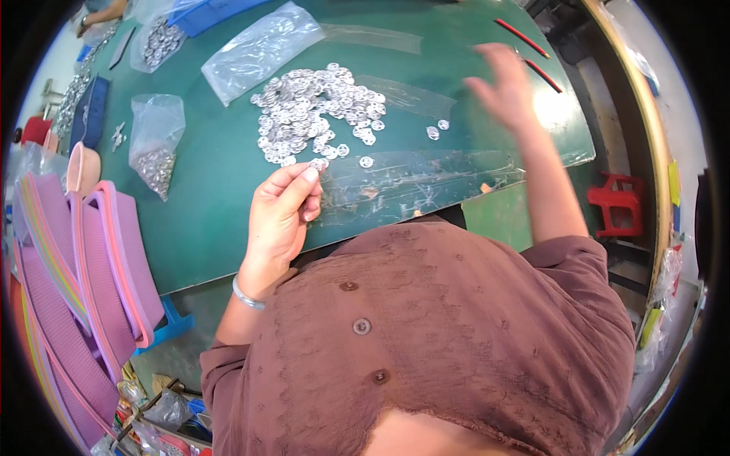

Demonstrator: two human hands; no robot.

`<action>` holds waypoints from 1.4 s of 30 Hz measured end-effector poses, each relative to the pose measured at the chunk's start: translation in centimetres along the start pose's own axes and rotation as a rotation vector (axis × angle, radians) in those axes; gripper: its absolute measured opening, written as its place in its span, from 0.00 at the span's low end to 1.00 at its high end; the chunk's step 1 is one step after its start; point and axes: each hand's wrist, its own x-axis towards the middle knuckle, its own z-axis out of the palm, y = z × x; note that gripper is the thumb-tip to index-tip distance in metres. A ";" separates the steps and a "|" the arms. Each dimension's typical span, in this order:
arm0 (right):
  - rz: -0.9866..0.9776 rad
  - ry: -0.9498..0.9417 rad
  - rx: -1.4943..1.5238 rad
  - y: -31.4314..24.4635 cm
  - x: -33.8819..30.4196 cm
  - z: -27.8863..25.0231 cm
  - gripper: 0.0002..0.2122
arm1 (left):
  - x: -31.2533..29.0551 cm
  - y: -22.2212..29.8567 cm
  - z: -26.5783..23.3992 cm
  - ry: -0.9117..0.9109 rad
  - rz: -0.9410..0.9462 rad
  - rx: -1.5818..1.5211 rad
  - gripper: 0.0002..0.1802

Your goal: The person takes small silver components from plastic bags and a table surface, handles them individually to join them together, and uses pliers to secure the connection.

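Note:
Between the thumb and forefinger of my left hand (285,201), a small round silver disc with a cut-out pattern (318,163) is pinched at the near edge of a pile. That pile of similar silver discs (293,106) spreads over the green table (205,220). My right hand (503,87) is raised over the table's right side, blurred, its thumb apart from the fingers and nothing visible in it. Closest to it are two slim red rods (522,38), one partly beside the fingers. Two loose discs (433,133) lie between that hand and the pile.
A flat clear plastic bag (262,49) lies behind the pile. Left of it stand a bag of small metal parts (156,156) and a blue bin (91,112). Purple baskets (125,258) crowd the left edge. A red stool (616,204) is at right. Another person's hand (87,23) shows far left.

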 end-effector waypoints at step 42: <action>-0.253 -0.423 0.631 -11.4 -2.7 -3.7 0.12 | -0.3 0.8 2.4 -0.042 0.079 -0.130 0.06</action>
